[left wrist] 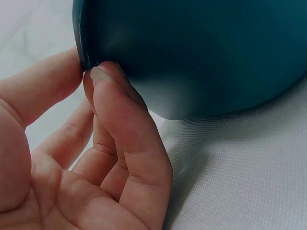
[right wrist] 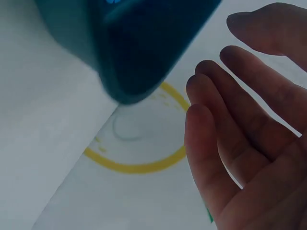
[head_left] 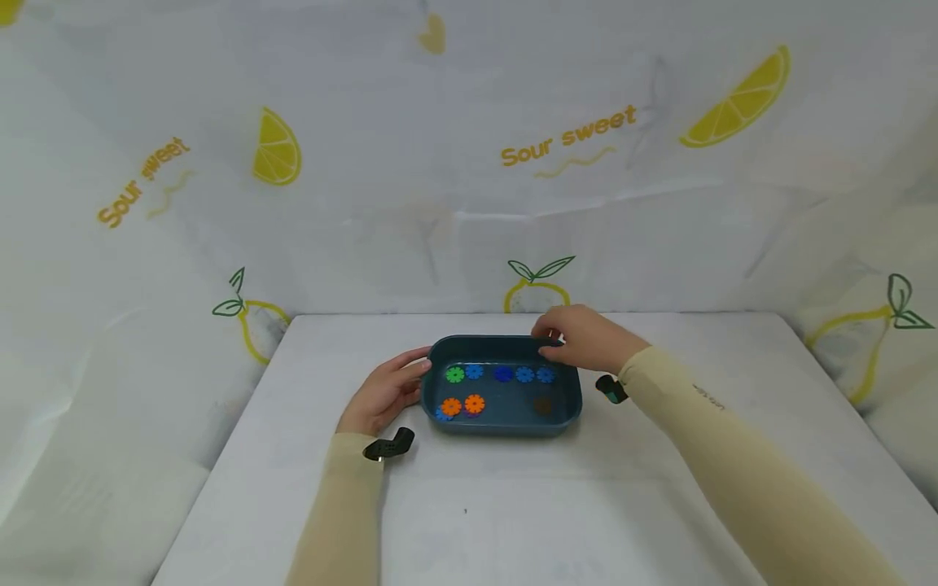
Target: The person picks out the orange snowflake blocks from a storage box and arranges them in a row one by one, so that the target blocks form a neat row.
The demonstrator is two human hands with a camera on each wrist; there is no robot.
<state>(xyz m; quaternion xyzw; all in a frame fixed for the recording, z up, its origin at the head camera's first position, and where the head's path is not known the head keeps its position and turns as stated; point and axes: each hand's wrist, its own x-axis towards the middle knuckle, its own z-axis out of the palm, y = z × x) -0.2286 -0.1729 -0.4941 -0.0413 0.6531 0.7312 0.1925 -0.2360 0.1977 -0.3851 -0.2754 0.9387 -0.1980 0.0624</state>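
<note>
A dark teal tray (head_left: 501,428) stands on the white table with several small notched plastic discs inside, among them a green disc (head_left: 455,374), an orange disc (head_left: 475,404), a dark blue disc (head_left: 503,373) and a brown disc (head_left: 542,405). At the tray's left end, my left hand (head_left: 384,392) grips the rim; the left wrist view shows the fingertips (left wrist: 108,79) against its edge. My right hand (head_left: 589,338) is over the tray's far right corner. In the right wrist view its loosely bent fingers (right wrist: 230,105) hold nothing and stand apart from the tray.
White table top (head_left: 586,505) surrounds the tray. Behind it rises a white cloth backdrop (head_left: 410,179) printed with lemons and lettering. A black wrist strap (head_left: 390,444) is on the left wrist, and another dark strap (head_left: 611,389) on the right.
</note>
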